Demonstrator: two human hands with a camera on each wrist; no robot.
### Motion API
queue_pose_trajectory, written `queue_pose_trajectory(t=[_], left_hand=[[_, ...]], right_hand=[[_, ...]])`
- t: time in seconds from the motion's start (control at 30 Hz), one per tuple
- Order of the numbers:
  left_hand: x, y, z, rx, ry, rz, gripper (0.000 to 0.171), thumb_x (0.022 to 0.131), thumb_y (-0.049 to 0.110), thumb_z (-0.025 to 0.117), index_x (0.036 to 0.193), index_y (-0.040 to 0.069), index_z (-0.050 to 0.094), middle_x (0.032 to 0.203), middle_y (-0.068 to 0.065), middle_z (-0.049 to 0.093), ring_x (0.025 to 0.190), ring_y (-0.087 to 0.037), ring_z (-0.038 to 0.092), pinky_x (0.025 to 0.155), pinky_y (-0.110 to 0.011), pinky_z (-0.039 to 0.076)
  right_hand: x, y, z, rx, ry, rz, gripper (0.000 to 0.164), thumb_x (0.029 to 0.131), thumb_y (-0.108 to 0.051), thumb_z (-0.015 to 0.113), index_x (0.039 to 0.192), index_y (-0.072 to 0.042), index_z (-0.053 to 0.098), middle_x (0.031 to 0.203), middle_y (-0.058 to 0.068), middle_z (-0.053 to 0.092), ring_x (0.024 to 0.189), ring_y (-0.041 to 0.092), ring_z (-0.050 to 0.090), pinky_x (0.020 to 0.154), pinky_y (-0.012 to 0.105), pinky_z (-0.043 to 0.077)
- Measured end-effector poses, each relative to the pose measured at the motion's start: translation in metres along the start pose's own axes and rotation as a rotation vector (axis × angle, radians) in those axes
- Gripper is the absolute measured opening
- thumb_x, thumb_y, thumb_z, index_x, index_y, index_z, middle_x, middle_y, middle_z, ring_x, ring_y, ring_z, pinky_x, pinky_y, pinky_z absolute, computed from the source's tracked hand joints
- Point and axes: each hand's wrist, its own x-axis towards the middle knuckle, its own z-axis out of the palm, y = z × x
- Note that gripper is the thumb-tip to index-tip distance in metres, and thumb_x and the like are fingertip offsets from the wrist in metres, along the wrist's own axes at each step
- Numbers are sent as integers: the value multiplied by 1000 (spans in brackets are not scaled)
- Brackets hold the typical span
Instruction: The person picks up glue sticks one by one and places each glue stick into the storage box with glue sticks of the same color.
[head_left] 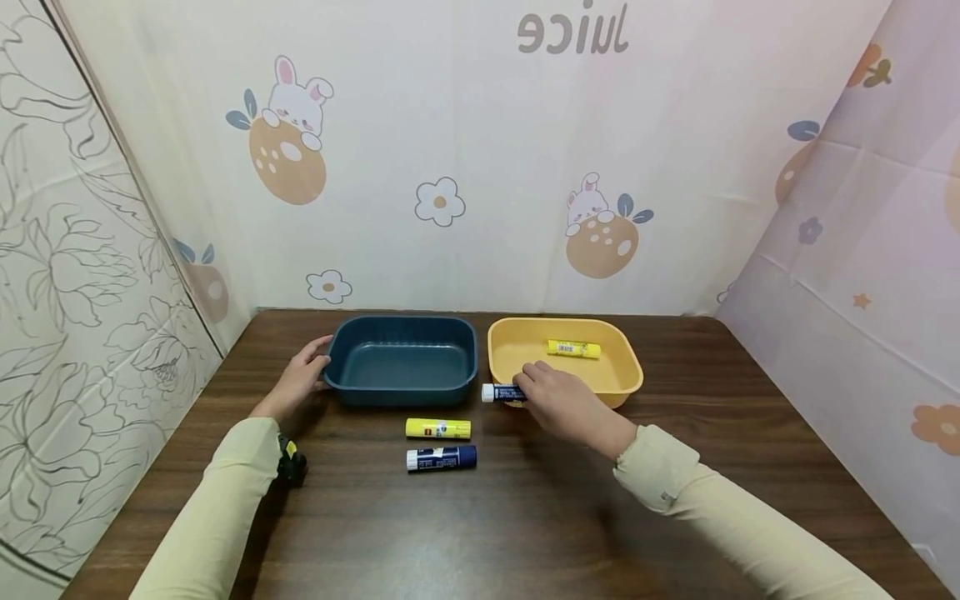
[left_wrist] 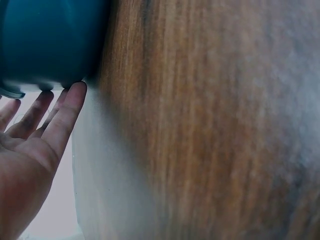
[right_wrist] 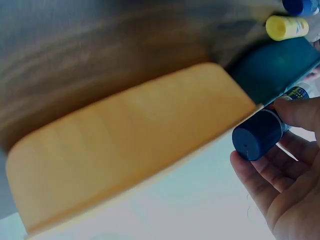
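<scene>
My right hand [head_left: 558,400] holds a dark blue glue stick [head_left: 504,392] with a white end over the near rim of the yellow bin [head_left: 630,379]. In the right wrist view, thumb and fingers pinch that glue stick [right_wrist: 260,134] near its blue end. Inside the yellow bin lies a yellow glue stick [head_left: 573,348]. My left hand [head_left: 298,379] touches the left side of the dark teal bin [head_left: 408,394], its fingers fairly straight against the wall in the left wrist view. On the table in front lie another yellow glue stick [head_left: 438,428] and another blue glue stick [head_left: 442,458].
Both bins stand side by side toward the back of the brown wooden table [head_left: 525,533]. A printed curtain [head_left: 480,267] hangs behind the table and along its right side. A dark strap with a small device [head_left: 291,460] sits at my left wrist.
</scene>
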Motion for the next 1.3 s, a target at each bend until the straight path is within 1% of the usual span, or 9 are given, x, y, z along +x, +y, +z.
queue_pose_trajectory(t=[0.17, 0.3, 0.5, 0.73, 0.9, 1.03, 1.1, 1.23, 1.3], left_hand=[[1, 2, -2, -6, 3, 3, 52, 102, 16, 30, 152, 4, 17, 142, -31, 29, 118, -43, 44, 93, -50, 46], [3, 4, -4, -8, 1, 0, 53, 102, 16, 30, 152, 5, 17, 142, -31, 29, 119, -43, 43, 93, -50, 45], [4, 7, -6, -2, -3, -3, 53, 102, 16, 30, 152, 5, 16, 143, -31, 29, 121, -43, 41, 93, -49, 45], [3, 7, -7, -4, 2, 5, 53, 102, 16, 30, 152, 5, 16, 143, -31, 29, 120, -43, 42, 92, -48, 47], [0, 1, -3, -14, -9, 24, 53, 102, 15, 31, 151, 2, 17, 140, -32, 30, 116, -42, 47, 89, -46, 49], [-2, -6, 0, 0, -5, 18, 52, 102, 15, 31, 150, 1, 19, 133, -32, 36, 108, -36, 53, 83, -41, 53], [-2, -7, 0, 1, 3, 13, 51, 102, 16, 32, 150, 2, 20, 131, -31, 38, 106, -35, 54, 82, -41, 53], [-2, -4, -1, 10, 6, 11, 52, 102, 17, 31, 150, 2, 19, 135, -32, 36, 110, -38, 52, 84, -42, 52], [-3, 3, -1, 5, 3, 1, 52, 102, 15, 31, 150, 1, 19, 138, -32, 34, 112, -42, 50, 86, -44, 51]], right_hand=[[11, 10, -10, -6, 15, 18, 21, 86, -11, 69, 102, -3, 60, 88, 6, 53, 78, 19, 49, 69, 28, 50], [21, 16, -15, 6, 23, 40, 22, 86, -11, 69, 104, -3, 59, 89, 5, 53, 80, 19, 48, 68, 28, 49], [36, 21, -18, 14, 30, 51, 15, 89, -9, 65, 101, -2, 59, 87, 6, 53, 77, 18, 48, 67, 26, 49], [52, 21, -13, 12, 55, 31, 13, 89, -9, 64, 100, -2, 62, 82, 5, 52, 73, 18, 46, 64, 25, 46], [57, 19, -5, 3, 86, 18, 10, 90, -8, 62, 98, -2, 61, 84, 6, 54, 73, 19, 48, 62, 26, 47], [60, 17, 2, -13, 67, 28, 9, 92, -8, 59, 98, -2, 62, 88, 7, 57, 75, 19, 51, 62, 27, 50], [63, 16, 4, -19, 51, 36, 9, 93, -9, 58, 98, -2, 61, 90, 8, 58, 77, 19, 52, 64, 27, 50], [70, 17, 6, -14, -5, 85, 10, 94, -10, 57, 100, -4, 61, 91, 7, 57, 79, 19, 51, 67, 27, 50], [74, 19, 7, -5, -35, 109, 11, 95, -10, 56, 101, -4, 62, 90, 6, 56, 79, 19, 49, 67, 27, 48]])
